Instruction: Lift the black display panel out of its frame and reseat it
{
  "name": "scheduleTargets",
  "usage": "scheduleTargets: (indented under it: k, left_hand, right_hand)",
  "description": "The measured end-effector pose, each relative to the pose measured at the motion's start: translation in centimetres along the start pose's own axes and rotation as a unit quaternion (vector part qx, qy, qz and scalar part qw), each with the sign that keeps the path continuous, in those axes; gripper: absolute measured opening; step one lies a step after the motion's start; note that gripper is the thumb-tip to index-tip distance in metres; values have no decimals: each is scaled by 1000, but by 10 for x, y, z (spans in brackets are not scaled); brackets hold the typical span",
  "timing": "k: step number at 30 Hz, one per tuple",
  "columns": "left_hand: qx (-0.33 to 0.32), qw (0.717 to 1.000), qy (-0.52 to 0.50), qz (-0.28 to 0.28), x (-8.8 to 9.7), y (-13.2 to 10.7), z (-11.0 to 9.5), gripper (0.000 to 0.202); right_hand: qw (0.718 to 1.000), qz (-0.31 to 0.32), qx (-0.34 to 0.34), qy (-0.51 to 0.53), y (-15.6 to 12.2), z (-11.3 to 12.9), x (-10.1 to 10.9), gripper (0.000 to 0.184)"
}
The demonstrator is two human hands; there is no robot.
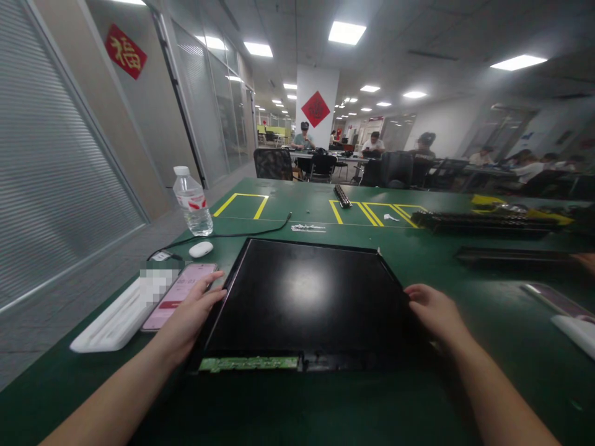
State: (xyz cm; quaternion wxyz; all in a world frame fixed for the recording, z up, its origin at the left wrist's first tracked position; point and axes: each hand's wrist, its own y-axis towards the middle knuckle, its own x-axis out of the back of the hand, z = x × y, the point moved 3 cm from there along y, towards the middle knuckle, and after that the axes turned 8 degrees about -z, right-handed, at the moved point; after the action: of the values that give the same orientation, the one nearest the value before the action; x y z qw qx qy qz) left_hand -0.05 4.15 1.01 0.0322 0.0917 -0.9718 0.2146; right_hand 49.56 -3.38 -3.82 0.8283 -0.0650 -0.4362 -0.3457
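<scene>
A black flat display panel [302, 297] lies face up in front of me, with a ceiling light reflected in its glossy surface. Along its near edge runs a green circuit board strip [251, 363]. My left hand [198, 310] grips the panel's left edge, fingers over the rim. On the opposite edge my right hand [432, 310] pinches the frame, its thumb hidden in part. A phone [179, 294] with a lit pink screen lies just left of my left hand, beside a long white case [114, 313].
A water bottle [191, 204], a white mouse-like object [201, 249] and a black cable [242, 234] lie at the back left of the green table [288, 409]. Stacked black strips [483, 223] stand at the right. Another person's hand [586, 263] shows at the right edge.
</scene>
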Motion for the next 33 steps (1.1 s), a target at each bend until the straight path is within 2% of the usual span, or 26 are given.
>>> scheduleTargets:
  k: [3,8,11,16,20,27,33]
  left_hand:
    - [23,999,-21,37,-2,0,2,64]
    - [23,993,-20,117,3,9,11,86]
    - [19,990,-22,137,7,15,15,95]
    - [-9,991,-16,131,7,9,11,96]
    - [-40,990,-7,133,5,3,4,105]
    - [-92,986,51,133,9,2,1,113]
    - [-112,979,82,148,9,0,-2,109]
  right_hand:
    - [1000,2,10,-6,1,-1,-3,27]
    - [1000,0,17,-17,1,-3,-6,28]
    - [1000,-1,13,-15,1,-3,-6,28]
    - [1000,-3,10,-7,2,-6,-8,29]
    - [1000,-5,15,-5,3,-6,-8,29]
    - [1000,-2,20,-17,-2,6,-4,25]
    - [998,27,27,-40,-4,14,-4,41]
